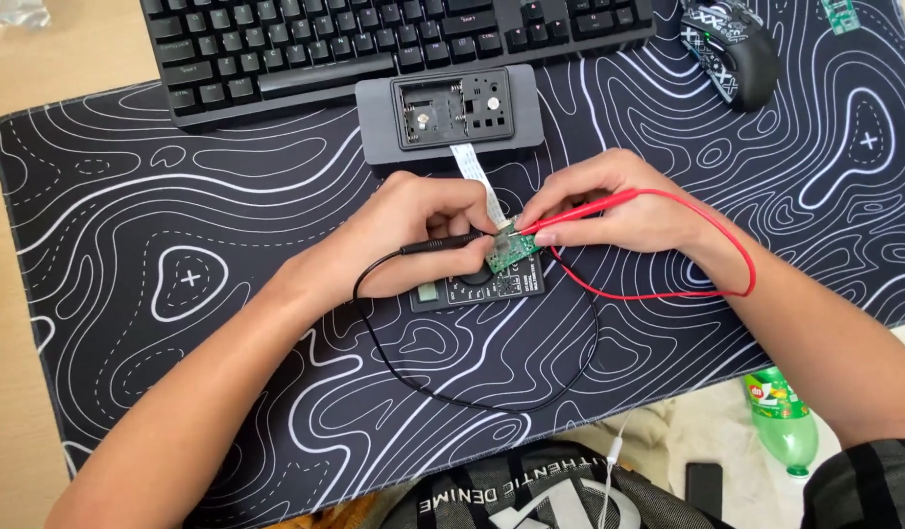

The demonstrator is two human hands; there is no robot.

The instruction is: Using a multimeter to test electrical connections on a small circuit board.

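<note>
Head cam looking down at my desk: my left hand (413, 230) has its fingers pinched around one black probe (443, 245), tip down on the little green board (511, 251), and the same fingers are steadying the board's edge. My right hand (619, 206) is doing the same with one red probe (580, 210), fingers pressed together around it, tip touching the board from the other side. The board sits mid-mat, right on top of the dark meter (477, 287), which is mostly hidden under my hands. One black lead (452, 397) loops out toward me and back, one red lead (707, 284) curls round my right wrist. One white ribbon cable (477, 176) runs from the board up to a grey box (451, 116) with its square opening showing the insides. Behind that there's one black keyboard (374, 44) and one black mouse (732, 49) with white patterning, all on one black desk mat (178, 294) with white contour lines. A second small green board (839, 15) pokes in at the top right corner. Down by my lap, one green bottle (785, 416) lies on its side with a red and yellow round logo on its label, and next to it one dark phone (704, 487).
</note>
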